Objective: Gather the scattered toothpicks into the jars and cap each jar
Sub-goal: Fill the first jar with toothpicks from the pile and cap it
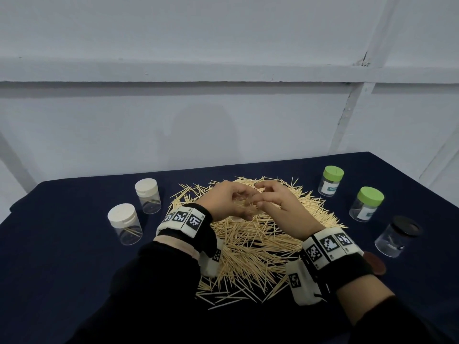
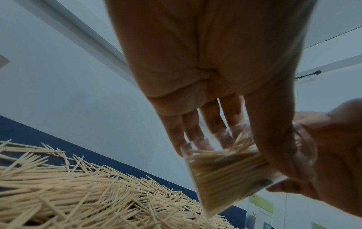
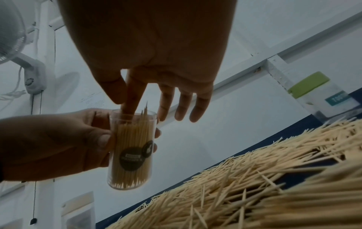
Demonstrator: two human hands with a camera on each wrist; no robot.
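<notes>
1. The left hand grips a clear jar upright above the toothpick pile, likely so strays drop back.
2. The right hand pokes a fingertip into its mouth, apparently seating toothpicks; it holds nothing.
3. Capped jars stand at 9 and 3 o'clock, well apart from the pile; the table edge lies beyond at 12.

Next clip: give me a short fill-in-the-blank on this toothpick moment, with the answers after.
1. The clear jar packed with toothpicks is held by the ___ hand.
2. The right hand pokes a finger into the jar's ___ top.
3. The two jars on the left have ___ caps.
4. The loose toothpicks lie on a dark ___ cloth.

Answers: left; open; white; blue
</notes>
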